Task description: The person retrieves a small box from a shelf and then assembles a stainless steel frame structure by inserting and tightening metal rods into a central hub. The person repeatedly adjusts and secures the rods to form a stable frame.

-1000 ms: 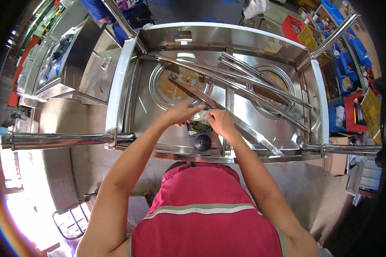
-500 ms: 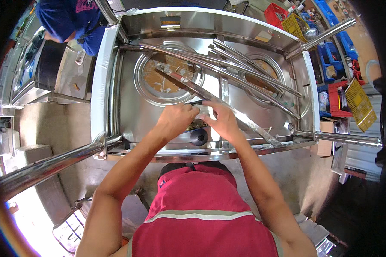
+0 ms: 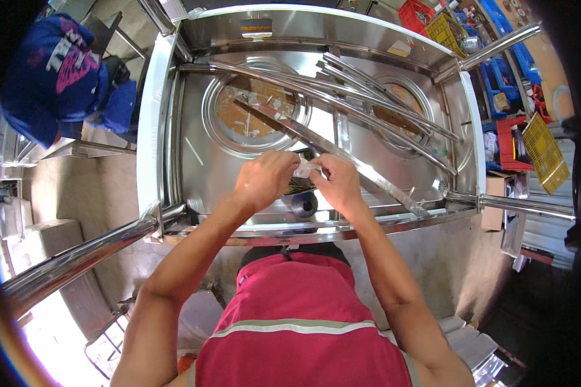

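Note:
Both my hands meet over the near middle of a shiny steel unit with two round openings. Between them is a small piece of crumpled clear plastic, perhaps a little bag. My left hand pinches its left side, the fingers curled in. On the other side, my right hand grips it between thumb and fingertips. Just below lie some dark and brass-coloured small parts, partly hidden by the hands. A black round part with a central hole sits nearest the front rail.
Several steel tubes and a flat steel bar lie diagonally across the unit. Steel legs stick out at its corners. At the far left another person in blue bends over. Red and yellow crates stand at the right.
The clear plastic shows more plainly between my fingertips, and my hands have shifted only slightly. The person in blue has come farther into view at the left.

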Available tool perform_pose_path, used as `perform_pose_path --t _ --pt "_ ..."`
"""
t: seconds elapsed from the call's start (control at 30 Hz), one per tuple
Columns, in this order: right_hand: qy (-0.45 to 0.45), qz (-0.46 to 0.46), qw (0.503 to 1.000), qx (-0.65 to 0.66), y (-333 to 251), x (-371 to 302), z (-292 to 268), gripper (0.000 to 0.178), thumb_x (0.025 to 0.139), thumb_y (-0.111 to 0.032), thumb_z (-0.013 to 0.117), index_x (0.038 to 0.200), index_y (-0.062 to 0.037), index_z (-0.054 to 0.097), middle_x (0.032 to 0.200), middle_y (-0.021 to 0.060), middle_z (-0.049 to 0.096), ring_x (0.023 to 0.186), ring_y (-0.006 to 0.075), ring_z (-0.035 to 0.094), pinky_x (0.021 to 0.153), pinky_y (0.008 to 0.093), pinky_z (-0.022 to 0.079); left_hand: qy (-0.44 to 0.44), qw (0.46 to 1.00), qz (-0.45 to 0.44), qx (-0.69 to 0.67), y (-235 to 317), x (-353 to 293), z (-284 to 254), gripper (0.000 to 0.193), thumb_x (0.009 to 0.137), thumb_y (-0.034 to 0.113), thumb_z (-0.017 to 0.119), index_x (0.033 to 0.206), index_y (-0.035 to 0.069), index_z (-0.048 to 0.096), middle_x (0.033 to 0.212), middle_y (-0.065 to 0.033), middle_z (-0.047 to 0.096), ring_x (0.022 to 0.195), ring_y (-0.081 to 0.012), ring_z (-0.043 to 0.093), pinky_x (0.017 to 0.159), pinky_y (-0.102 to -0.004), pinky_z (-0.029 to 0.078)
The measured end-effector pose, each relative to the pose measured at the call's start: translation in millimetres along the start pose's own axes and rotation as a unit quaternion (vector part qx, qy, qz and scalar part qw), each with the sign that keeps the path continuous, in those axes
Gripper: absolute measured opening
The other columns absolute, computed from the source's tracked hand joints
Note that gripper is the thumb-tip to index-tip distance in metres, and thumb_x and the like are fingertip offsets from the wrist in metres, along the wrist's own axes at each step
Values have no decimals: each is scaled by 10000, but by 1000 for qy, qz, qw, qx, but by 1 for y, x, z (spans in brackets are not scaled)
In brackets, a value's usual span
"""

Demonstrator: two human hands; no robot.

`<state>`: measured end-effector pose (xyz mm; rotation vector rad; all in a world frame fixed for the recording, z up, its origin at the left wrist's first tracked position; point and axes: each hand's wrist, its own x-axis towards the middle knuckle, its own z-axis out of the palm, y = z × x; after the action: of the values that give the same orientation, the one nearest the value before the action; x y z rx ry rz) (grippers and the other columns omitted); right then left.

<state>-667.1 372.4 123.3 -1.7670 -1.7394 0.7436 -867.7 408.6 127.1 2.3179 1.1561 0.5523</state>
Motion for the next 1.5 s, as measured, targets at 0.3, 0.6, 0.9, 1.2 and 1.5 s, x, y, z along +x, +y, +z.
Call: perform_pose_path --t 0.3,0.6,0.9,1.2,1.5 --pt "36 125 982 137 32 -4 -39 321 882 -207 706 1157 -50 649 726 34 584 635 134 522 602 308 444 123 895 -296 -310 -78 -16 -18 151 999 131 527 1101 32 575 902 -131 688 787 -163 673 648 -326 538" --pt "-43 168 982 69 90 -32 -20 172 857 -194 675 982 -77 681 735 70 645 669 174 601 636 323 473 177 955 -164 174 -84 -29 -5 251 931 153 566 1138 18 610 1030 -200 682 937 -405 652 872 -480 511" --pt "-64 113 991 -7 107 -30 -12 191 866 -274 658 932 -96 672 767 123 668 708 290 641 656 410 487 -184 968 -101 133 -5 33 96 234 909 229 624 1097 90 627 1009 -143 688 885 -374 680 750 -483 540" --pt "-72 138 988 -17 103 -30 -17 211 868 -274 668 967 -88 661 833 143 677 819 340 662 754 455 508 -231 963 26 136 -18 19 31 185 886 143 557 998 104 698 956 -103 676 958 -332 650 792 -466 530" --pt "-123 176 977 -6 96 -27 -21 240 874 -278 648 997 -72 652 978 203 699 955 402 662 831 491 509 -285 947 -126 78 -14 28 13 239 867 220 615 1066 122 701 975 -153 713 917 -382 669 792 -489 520"
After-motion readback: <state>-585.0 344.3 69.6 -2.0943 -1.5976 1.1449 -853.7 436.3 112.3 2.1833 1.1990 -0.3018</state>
